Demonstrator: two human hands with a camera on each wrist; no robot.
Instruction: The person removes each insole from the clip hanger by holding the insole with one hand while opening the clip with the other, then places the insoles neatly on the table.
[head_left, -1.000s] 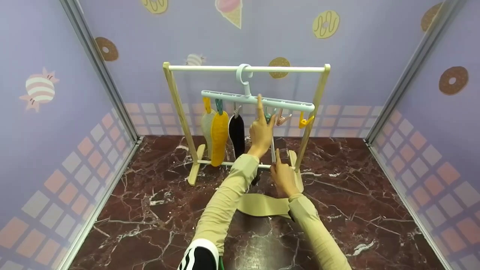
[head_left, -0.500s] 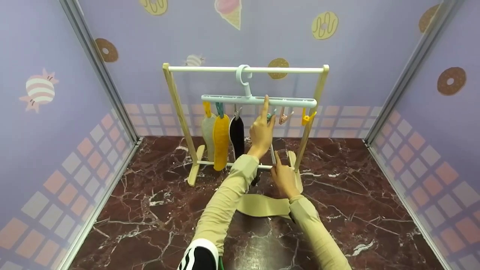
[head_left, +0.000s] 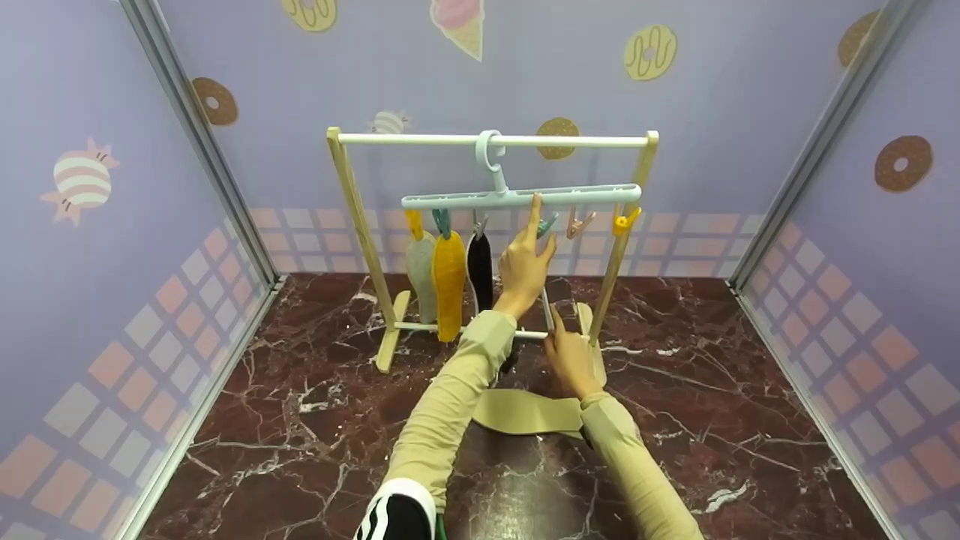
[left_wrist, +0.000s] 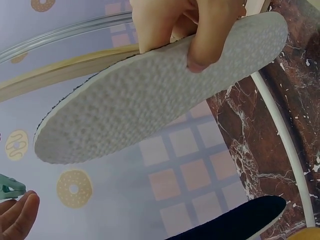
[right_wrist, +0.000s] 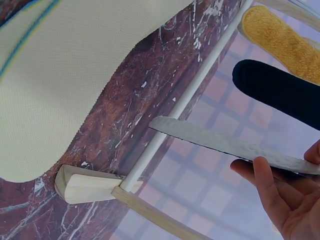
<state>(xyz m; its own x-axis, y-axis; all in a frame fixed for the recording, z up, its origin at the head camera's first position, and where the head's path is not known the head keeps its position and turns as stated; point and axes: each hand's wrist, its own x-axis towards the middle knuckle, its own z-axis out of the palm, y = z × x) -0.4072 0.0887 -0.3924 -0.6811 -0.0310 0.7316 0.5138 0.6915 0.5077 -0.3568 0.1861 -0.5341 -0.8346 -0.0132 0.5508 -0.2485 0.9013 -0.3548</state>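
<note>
Insole (left_wrist: pixel 125 105) white, bumpy on 1 face, with thin dark edging

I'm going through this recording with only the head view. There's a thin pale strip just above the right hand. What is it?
Observer: The left wrist view shows it broadside: an insole with a white, bumpy face.
Operator: And its lower end? The right hand hides that from me.
Observer: In the right wrist view, that end crosses over the white lower rail of the rack; I can't tell whether they touch.
</note>
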